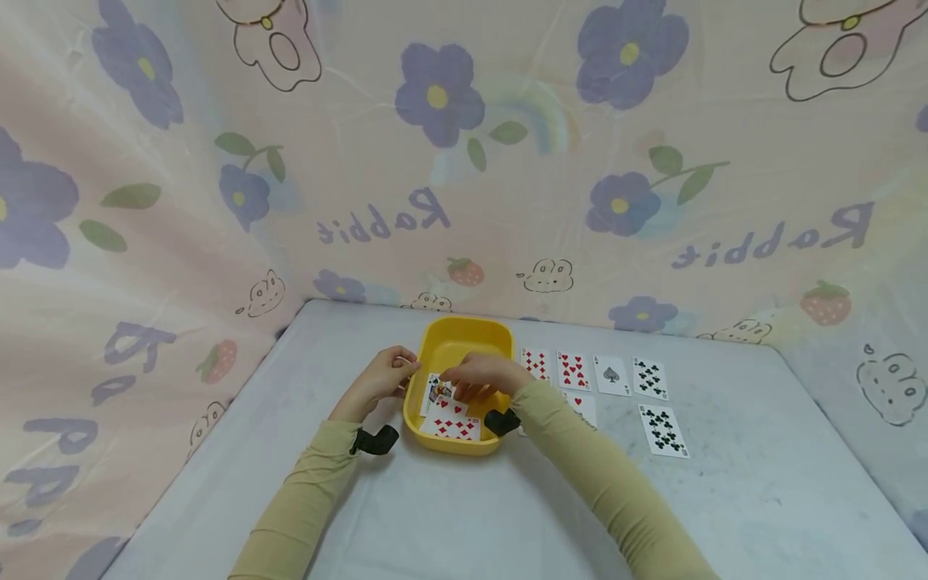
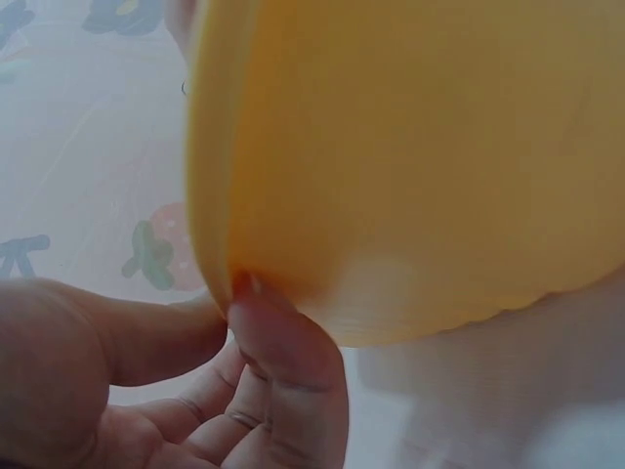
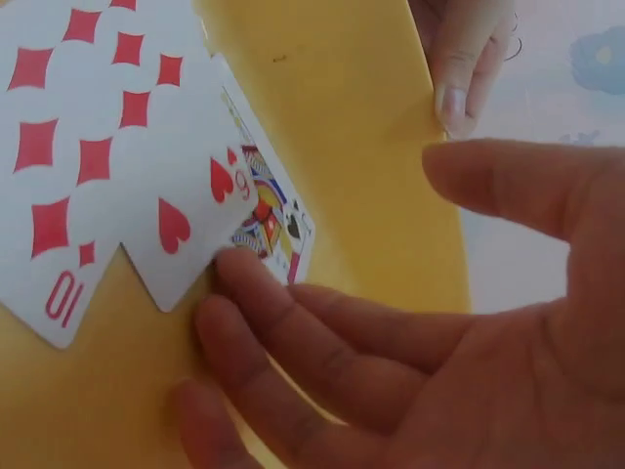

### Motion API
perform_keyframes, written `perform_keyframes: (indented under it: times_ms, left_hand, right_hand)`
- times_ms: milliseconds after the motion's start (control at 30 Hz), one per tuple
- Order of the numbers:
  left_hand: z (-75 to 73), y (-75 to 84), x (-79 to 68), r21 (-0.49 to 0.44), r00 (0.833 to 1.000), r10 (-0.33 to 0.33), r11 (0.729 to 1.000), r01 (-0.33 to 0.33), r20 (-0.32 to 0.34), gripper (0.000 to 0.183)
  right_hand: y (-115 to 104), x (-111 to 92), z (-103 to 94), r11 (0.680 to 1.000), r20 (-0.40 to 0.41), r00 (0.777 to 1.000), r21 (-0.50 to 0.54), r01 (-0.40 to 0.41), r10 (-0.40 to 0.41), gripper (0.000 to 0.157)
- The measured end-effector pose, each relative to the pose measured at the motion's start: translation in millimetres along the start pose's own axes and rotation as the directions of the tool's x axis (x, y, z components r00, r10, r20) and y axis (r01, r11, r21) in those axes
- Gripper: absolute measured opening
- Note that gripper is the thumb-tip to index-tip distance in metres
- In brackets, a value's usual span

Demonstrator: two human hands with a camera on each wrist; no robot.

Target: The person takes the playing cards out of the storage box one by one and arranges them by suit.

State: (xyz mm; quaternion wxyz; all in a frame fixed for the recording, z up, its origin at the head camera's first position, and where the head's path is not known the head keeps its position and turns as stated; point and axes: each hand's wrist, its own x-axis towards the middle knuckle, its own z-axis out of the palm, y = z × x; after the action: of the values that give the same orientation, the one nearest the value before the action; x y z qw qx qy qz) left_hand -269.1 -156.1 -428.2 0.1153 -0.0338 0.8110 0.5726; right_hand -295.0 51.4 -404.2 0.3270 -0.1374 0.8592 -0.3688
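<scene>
A yellow plastic tray (image 1: 455, 350) sits on the table with overlapping playing cards inside. On its left side, my left hand (image 1: 371, 385) pinches the rim between thumb and index finger (image 2: 293, 376). Over the tray reaches my right hand (image 1: 484, 375), fingers loosely extended and thumb apart. In the right wrist view its fingertips (image 3: 239, 269) are right at the edge of a hearts card (image 3: 176, 264). The ten of diamonds (image 3: 73, 147) overlaps that card, and a black-suited face card (image 3: 264, 220) shows partly underneath. Part of the cards is hidden by the right hand in the head view.
Right of the tray lie a diamonds card (image 1: 536, 362), a hearts card (image 1: 573, 371), the ace of spades (image 1: 612, 375) and two clubs cards (image 1: 649, 378). The right forearm partly covers another hearts card (image 1: 582, 408). A patterned curtain (image 1: 500, 201) surrounds the table.
</scene>
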Motion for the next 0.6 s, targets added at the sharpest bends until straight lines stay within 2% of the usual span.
perform_keyframes:
  times_ms: [100,267,400,600]
  left_hand:
    - [0.0,0.2,-0.2,-0.004,1.0,-0.006,1.0,0.006,0.003,0.017]
    - [-0.6,0.0,0.8,-0.003,1.0,-0.011,1.0,0.011,0.002,0.017]
    - [-0.9,0.0,0.9,-0.005,1.0,-0.002,1.0,0.002,0.002,0.016]
    - [-0.6,-1.0,0.8,0.001,1.0,-0.011,1.0,0.011,0.001,0.017]
  right_hand:
    - [-0.5,1.7,1.8,1.0,0.031,0.999,0.001,0.017,-0.017,0.042]
    - [-4.4,0.0,2.6,0.998,0.049,0.997,-0.021,0.065,-0.064,0.019]
    - [-6.8,-4.9,2.1,0.996,0.003,0.997,-0.04,0.081,-0.081,0.023]
    - [-3.5,-12.5,-5.0,0.992,-0.089,0.988,0.006,0.129,-0.128,0.03]
